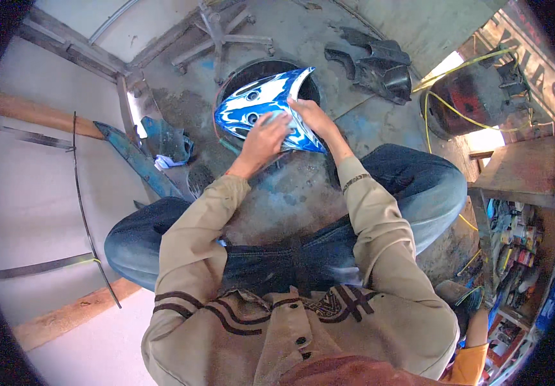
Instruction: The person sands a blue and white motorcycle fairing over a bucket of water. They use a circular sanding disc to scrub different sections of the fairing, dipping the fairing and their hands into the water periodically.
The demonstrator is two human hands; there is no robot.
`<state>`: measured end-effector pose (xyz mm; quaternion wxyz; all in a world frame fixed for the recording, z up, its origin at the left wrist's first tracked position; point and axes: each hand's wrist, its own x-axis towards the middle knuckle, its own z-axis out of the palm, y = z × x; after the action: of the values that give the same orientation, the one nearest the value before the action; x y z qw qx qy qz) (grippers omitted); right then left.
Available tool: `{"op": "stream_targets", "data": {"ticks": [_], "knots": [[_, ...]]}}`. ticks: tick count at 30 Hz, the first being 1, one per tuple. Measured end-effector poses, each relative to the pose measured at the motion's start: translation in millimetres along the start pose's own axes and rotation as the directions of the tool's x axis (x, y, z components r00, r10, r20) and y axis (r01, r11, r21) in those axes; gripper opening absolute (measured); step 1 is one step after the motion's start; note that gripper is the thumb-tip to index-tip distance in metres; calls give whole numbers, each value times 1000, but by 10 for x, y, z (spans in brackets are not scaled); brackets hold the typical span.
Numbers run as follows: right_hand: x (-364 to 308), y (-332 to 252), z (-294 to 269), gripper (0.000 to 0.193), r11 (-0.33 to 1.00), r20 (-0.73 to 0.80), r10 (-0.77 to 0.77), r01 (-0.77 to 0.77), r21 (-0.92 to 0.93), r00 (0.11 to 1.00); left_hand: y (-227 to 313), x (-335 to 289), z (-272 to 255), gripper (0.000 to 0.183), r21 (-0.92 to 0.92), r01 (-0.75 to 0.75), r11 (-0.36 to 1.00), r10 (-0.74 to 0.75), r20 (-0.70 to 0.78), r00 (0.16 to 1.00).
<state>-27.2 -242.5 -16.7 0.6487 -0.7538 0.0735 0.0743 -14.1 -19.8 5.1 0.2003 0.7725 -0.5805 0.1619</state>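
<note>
A curved panel [266, 91], glossy and swirled in blue and white, lies tilted over a dark round tub [261, 67]. It looks like a vehicle body panel, with two round holes in its face. My right hand [311, 117] grips its right edge, thumb on top and the fingers hidden behind. On the painted surface beside the lower hole rests my left hand [263, 143], its fingers curled and slightly blurred. Something small and pale shows under those fingertips; its kind I cannot make out.
Black plastic parts [377, 64] lie beyond on the right. A dark drum [467, 100] with a yellow hose stands farther right. A metal stand base [216, 38] is at the back. Shelves of small items [512, 251] and another person's orange sleeve [469, 365] appear at lower right.
</note>
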Motion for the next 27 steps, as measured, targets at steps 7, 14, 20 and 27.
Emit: {"op": "stream_targets", "data": {"ticks": [7, 14, 20, 27], "knots": [[-63, -72, 57, 64, 996, -38, -78, 80, 50, 996, -20, -15, -41, 30, -81, -97, 992, 106, 111, 988], [-54, -22, 51, 58, 997, -61, -60, 63, 38, 996, 93, -76, 6, 29, -127, -24, 992, 39, 117, 992], [27, -43, 118, 59, 997, -28, -36, 38, 69, 999, 31, -98, 88, 27, -94, 77, 993, -77, 2, 997], [8, 50, 64, 58, 997, 0, -21, 21, 76, 1000, -56, 19, -2, 23, -10, 148, 989, -149, -44, 988]]}}
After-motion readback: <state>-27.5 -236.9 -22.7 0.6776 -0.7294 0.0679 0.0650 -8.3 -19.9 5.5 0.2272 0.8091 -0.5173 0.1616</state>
